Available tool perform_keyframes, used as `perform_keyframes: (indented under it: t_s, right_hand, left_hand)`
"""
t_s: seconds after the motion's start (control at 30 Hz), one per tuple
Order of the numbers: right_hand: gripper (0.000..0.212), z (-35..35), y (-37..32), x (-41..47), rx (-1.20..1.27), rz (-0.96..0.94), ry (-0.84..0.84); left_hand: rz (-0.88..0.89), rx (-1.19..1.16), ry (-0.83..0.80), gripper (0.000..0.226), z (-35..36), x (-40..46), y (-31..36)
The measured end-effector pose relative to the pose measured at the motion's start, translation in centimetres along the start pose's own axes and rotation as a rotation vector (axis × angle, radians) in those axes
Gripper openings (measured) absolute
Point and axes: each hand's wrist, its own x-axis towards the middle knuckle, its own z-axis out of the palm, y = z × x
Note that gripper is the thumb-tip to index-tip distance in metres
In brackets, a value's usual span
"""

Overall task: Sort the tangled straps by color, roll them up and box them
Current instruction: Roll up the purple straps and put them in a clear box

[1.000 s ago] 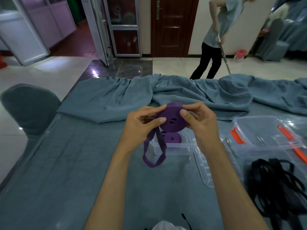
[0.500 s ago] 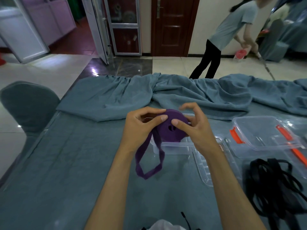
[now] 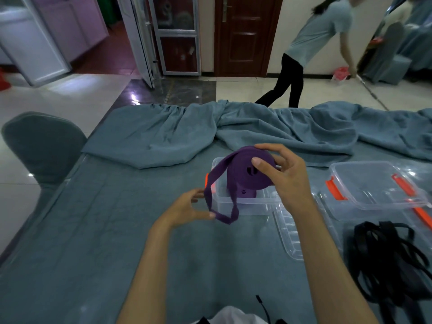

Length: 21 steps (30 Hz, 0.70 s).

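Head view: black straps (image 3: 388,260) tangled beside lid (image 3: 289,232); clear box (image 3: 243,203) holds purple roll (image 3: 243,192); right hand (image 3: 284,177) grips purple strap roll (image 3: 245,169), left hand (image 3: 187,210) released.

A blue-grey cloth (image 3: 117,230) is covering the table, bunching into folds (image 3: 268,134) at its far edge, and a grey covered chair (image 3: 44,146) is standing at the left. Pale glossy floor tiles (image 3: 58,94) are catching light beyond it, with a dark strip (image 3: 173,91) running up to a brown wooden door (image 3: 243,36) and a glazed metal-framed door (image 3: 177,36) standing open. A person (image 3: 311,47) in a light top and black trousers is leaning to the right across the floor, near more covered chairs (image 3: 397,54).
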Motion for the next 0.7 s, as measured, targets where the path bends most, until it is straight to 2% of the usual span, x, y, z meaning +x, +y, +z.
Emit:
perform_keyframes:
  t_s: [0.17,0.27,0.37,0.53,0.6,0.7]
  right_hand:
    - [0.03,0.2,-0.5,0.3,0.048,-0.009,0.009]
    - [0.03,0.2,-0.6,0.4,0.07,-0.013,0.009]
    - [0.031,0.3,-0.6,0.4,0.085,-0.011,0.025]
    - [0.033,-0.1,-0.5,0.3,0.095,0.001,0.043]
    - [0.034,-0.4,-0.4,0.4,0.081,0.002,0.059]
    - [0.035,-0.6,-0.3,0.4,0.041,0.0,0.072]
  left_hand:
    - [-0.18,-0.217,0.134,0.076,4.3,0.9,-3.9]
    - [-0.23,-0.468,0.09,0.07,7.0,0.5,-5.4]
    - [-0.144,-0.492,0.006,0.056,8.6,0.2,-6.4]
    - [-0.177,-0.486,0.066,0.03,9.0,0.3,-7.8]
    - [-0.219,-0.545,0.151,0.024,9.0,0.4,-8.1]
    - [-0.322,-0.549,0.388,0.012,8.5,0.7,-8.1]
